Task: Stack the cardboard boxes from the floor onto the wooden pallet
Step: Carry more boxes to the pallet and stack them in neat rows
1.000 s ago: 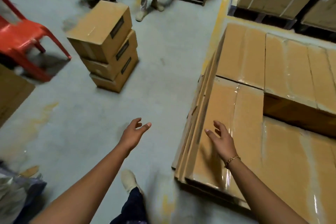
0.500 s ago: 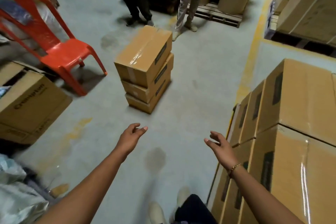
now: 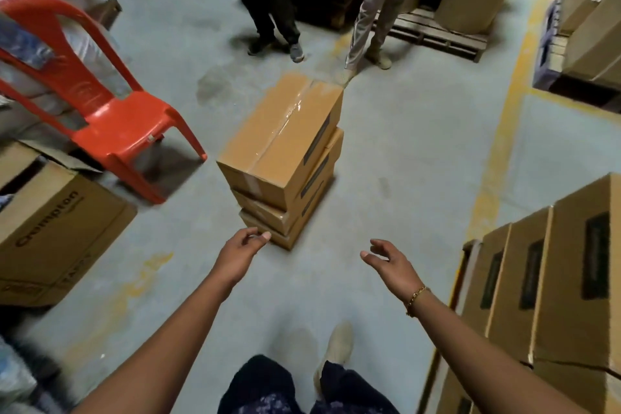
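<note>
Three taped brown cardboard boxes stand stacked on the grey floor; the top box (image 3: 282, 141) sits slightly askew over the lower two (image 3: 285, 212). My left hand (image 3: 240, 254) reaches toward the stack's near bottom corner, fingers loosely curled, holding nothing. My right hand (image 3: 391, 266), with a gold bracelet at the wrist, is spread open to the right of the stack, apart from it. A pile of stacked boxes (image 3: 544, 279) fills the lower right; the pallet under it is hidden.
A red plastic chair (image 3: 111, 118) stands left of the stack. A large open carton (image 3: 57, 229) sits at the left edge. Two people (image 3: 322, 10) stand beyond the stack by a wooden pallet (image 3: 437, 34). A yellow floor line (image 3: 504, 131) runs on the right.
The view has swung from the box pile toward the floor stack, which now looks closer and centred. Both hands stay empty and have come nearer the stack.
</note>
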`<state>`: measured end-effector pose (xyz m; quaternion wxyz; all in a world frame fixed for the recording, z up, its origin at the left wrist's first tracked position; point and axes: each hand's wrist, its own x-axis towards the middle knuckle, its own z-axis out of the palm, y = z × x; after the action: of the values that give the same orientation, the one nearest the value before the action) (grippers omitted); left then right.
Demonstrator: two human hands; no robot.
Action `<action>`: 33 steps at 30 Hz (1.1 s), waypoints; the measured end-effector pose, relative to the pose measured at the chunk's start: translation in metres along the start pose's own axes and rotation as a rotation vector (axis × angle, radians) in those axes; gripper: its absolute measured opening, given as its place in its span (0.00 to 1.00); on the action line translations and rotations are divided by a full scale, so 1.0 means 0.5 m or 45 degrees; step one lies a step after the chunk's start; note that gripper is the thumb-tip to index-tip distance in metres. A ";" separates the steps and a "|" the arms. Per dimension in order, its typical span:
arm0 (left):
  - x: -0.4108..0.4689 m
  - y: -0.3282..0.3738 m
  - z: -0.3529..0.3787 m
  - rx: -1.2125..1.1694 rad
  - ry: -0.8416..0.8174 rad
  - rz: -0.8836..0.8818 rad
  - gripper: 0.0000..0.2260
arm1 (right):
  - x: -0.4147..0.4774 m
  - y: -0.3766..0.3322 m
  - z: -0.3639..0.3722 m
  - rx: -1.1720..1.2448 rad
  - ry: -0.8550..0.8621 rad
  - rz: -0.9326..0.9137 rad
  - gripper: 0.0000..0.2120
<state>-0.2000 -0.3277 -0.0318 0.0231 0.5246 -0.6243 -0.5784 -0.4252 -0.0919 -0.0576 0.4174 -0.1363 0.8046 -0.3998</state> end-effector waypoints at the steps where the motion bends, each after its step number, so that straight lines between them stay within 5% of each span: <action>1: 0.026 0.020 -0.007 -0.007 -0.002 0.003 0.22 | 0.031 -0.030 0.003 -0.012 -0.017 -0.003 0.25; 19: 0.766 0.184 -0.214 0.364 -0.033 -0.028 0.28 | 0.605 -0.311 0.305 0.175 0.079 0.365 0.28; 24: 0.969 0.181 -0.235 0.571 -0.048 -0.054 0.36 | 0.744 -0.326 0.384 0.269 0.182 0.489 0.35; 33: 1.126 0.119 -0.242 0.405 -0.276 -0.105 0.34 | 0.849 -0.273 0.473 0.515 0.270 0.563 0.42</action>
<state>-0.4131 -0.8090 -0.2731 -0.1512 0.4812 -0.6847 -0.5261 -0.5172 -0.5397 -0.2714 0.4267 0.1703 0.7579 -0.4632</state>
